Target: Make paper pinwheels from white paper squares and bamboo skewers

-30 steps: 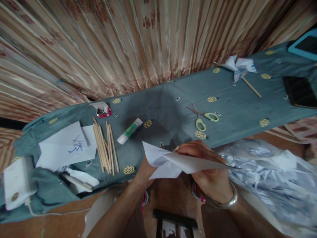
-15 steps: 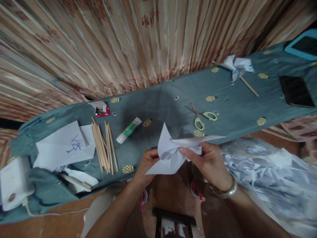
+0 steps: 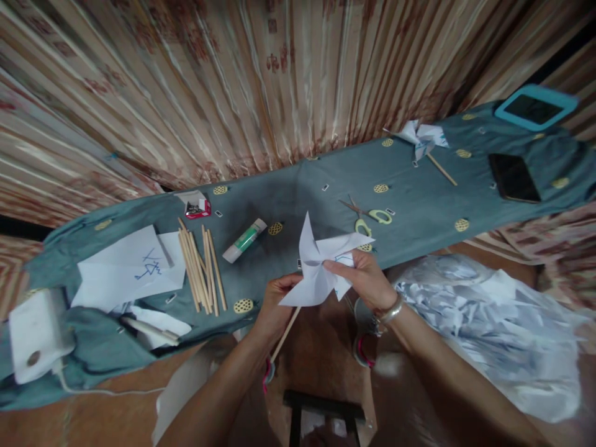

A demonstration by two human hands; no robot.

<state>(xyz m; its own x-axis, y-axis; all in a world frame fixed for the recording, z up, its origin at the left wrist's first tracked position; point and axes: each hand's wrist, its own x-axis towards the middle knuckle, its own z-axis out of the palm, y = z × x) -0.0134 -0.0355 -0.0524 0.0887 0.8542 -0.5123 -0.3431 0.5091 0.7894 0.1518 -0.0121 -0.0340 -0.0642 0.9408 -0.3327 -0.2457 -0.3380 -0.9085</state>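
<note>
A white paper pinwheel (image 3: 313, 285) is held up over the near edge of the table, its pointed blades folded toward the middle and blue pen marks on the right one. My right hand (image 3: 372, 282) is closed on it, the thumb pressing near the centre. My left hand (image 3: 275, 307) grips it from the left, with the fingertips hidden behind the paper. A thin wooden stick (image 3: 285, 335) slants down from under the paper, past my left hand. Beyond the pinwheel lie scissors (image 3: 372, 215) with green handles and a glue stick (image 3: 245, 240).
On the left are wooden sticks (image 3: 198, 273), paper sheets (image 3: 116, 267), a small red box (image 3: 198, 207) of metal pins and a white device (image 3: 37, 338). Another pinwheel (image 3: 421, 138), a phone (image 3: 513, 178) and a blue-framed tablet (image 3: 535, 107) lie right. A plastic bag (image 3: 493, 329) of paper scraps stands nearby.
The pinwheel has tilted to face me more, and its stick now shows below. Both hands still hold it; my right hand has shifted left and slightly up in view. The view has turned slightly right.
</note>
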